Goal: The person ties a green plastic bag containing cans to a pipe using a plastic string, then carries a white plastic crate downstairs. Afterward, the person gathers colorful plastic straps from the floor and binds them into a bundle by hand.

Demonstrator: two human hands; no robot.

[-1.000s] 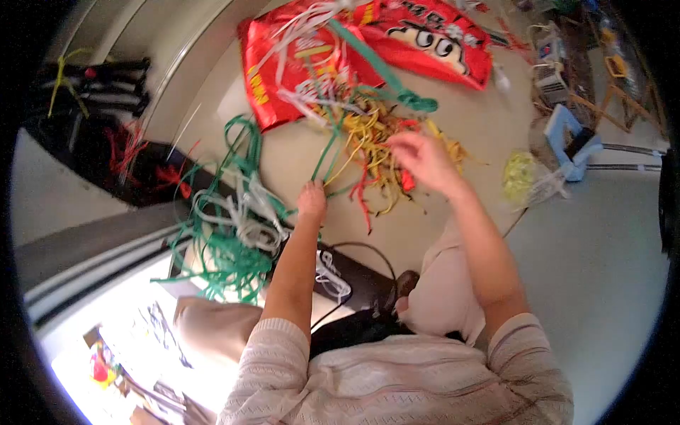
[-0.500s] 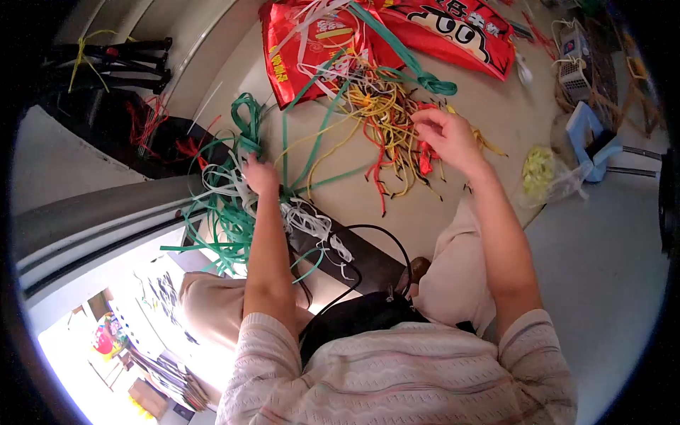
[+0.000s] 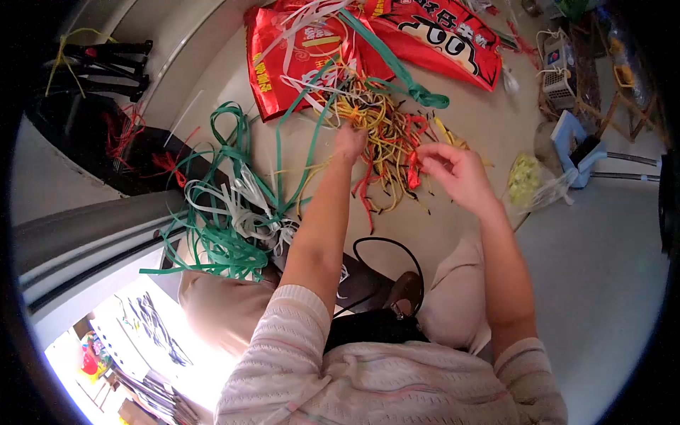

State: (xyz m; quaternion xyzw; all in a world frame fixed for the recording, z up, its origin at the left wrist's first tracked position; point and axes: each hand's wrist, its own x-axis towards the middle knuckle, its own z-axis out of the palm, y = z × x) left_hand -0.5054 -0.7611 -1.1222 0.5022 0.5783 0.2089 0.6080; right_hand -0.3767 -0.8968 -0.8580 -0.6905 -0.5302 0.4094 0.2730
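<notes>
A tangled heap of yellow, red and black cords with dark tips lies on the pale surface. My left hand reaches to its left side, touching the yellow cords. Its fingertips are partly hidden, so its grip does not show. My right hand hovers at the right side of the heap, fingers half curled with a gap between thumb and forefinger. Close to those fingertips is a red strip; whether they touch cannot be made out. Green flat straps mixed with white straps lie left of my left forearm.
Red printed bags lie behind the cords, with a knotted green strap across them. To the right are a clear bag of yellow-green stuff and a light-blue frame. A black cable loops near my legs. Red strings hang at left.
My left hand has moved right, from the green and white straps to the cord heap. My right hand has come slightly lower, beside the red strip. The whole view has shifted a little.
</notes>
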